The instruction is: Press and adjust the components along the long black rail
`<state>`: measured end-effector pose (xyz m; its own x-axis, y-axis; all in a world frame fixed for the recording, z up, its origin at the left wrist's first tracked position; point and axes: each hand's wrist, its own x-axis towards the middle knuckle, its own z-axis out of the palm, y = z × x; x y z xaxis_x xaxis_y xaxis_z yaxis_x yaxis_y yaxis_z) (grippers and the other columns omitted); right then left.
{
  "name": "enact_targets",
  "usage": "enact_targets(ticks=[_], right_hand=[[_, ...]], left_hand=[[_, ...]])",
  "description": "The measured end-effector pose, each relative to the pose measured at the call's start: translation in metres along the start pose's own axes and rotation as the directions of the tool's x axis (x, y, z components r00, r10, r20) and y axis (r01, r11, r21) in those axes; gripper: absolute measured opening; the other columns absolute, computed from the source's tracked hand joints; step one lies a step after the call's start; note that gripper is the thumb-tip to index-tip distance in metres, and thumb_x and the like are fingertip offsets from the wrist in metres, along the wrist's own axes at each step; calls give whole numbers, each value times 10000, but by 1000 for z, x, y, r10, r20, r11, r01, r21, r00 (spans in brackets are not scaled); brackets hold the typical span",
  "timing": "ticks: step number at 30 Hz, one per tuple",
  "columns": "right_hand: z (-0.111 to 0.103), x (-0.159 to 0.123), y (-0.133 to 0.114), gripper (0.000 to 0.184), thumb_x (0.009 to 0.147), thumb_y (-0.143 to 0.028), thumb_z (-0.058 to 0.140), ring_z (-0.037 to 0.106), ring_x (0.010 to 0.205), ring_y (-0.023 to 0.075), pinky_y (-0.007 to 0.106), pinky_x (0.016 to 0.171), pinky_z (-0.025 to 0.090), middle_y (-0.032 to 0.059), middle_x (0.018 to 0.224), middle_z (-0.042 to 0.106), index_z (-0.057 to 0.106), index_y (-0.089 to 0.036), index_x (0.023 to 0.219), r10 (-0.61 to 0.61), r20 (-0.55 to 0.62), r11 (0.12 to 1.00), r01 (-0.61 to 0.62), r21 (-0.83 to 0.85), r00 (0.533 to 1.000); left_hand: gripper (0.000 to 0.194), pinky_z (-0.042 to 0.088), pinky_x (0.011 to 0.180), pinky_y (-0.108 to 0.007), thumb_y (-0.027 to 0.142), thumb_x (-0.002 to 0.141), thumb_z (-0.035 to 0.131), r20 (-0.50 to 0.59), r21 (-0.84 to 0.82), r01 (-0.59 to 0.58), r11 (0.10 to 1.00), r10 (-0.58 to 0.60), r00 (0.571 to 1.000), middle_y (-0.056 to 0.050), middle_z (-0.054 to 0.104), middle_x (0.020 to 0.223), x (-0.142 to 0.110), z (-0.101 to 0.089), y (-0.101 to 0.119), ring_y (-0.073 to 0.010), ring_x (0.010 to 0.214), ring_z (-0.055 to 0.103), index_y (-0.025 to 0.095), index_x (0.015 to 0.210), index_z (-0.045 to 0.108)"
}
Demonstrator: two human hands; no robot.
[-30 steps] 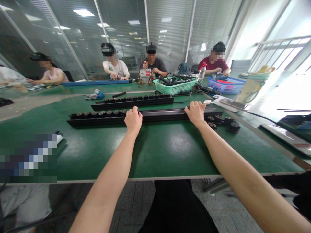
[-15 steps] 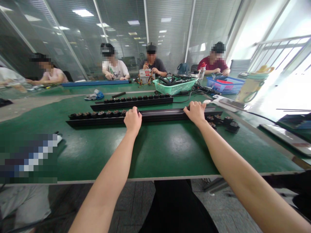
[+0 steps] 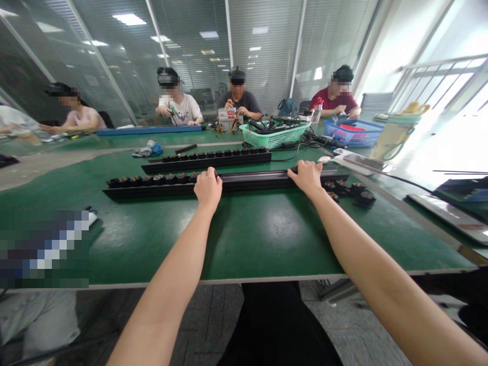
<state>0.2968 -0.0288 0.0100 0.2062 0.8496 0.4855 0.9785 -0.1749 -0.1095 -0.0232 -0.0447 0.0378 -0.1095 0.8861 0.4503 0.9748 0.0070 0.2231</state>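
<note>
A long black rail (image 3: pixel 255 180) lies across the green table (image 3: pixel 247 234) in front of me, with several black socket modules (image 3: pixel 152 179) seated in its left half. My left hand (image 3: pixel 208 187) is curled closed over the rail near its middle, right beside the last seated module. My right hand (image 3: pixel 307 175) rests on the rail further right, fingers bent down over its far edge. Loose black modules (image 3: pixel 358 192) lie on the table just right of my right hand.
A second black rail (image 3: pixel 208 160) full of modules lies behind the first. Further back stand a green basket (image 3: pixel 272 136) of cables, a blue basket (image 3: pixel 353 134) and a white power strip (image 3: pixel 354 162). Several people sit working along the far side. A tablet (image 3: pixel 453 216) lies at right.
</note>
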Motion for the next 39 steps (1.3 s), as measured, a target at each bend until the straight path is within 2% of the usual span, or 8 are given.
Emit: enact_targets(ticks=[14, 23, 39], right_hand=[[-2, -1, 1, 345, 998, -361, 438, 522, 1074, 341, 473, 970, 307, 225, 1102, 663, 652, -96, 1054, 1, 0, 1000, -1, -1, 1000], [2, -2, 2, 351, 995, -360, 436, 509, 1062, 346, 477, 949, 309, 224, 1073, 664, 666, -95, 1018, -12, -54, 1000, 11, -13, 998], [4, 1, 6, 339, 1007, -349, 468, 508, 1108, 351, 467, 966, 309, 216, 1104, 665, 680, -88, 1058, 13, -40, 1000, -14, -27, 999]], left_hand=[[369, 534, 964, -391, 282, 1013, 441, -3, -13, -2, 1000, 1, 1000, -150, 658, 1273, 0, 1, -1, -292, 1244, 588, 226, 1357, 563], [364, 537, 957, -379, 287, 1018, 433, 6, -2, -2, 1000, 2, 1000, -144, 660, 1275, 0, -1, 0, -285, 1240, 587, 224, 1353, 563], [369, 542, 949, -387, 288, 1016, 433, -5, -3, -7, 1000, 7, 1000, -148, 659, 1268, 1, 1, -1, -296, 1235, 590, 226, 1355, 565]])
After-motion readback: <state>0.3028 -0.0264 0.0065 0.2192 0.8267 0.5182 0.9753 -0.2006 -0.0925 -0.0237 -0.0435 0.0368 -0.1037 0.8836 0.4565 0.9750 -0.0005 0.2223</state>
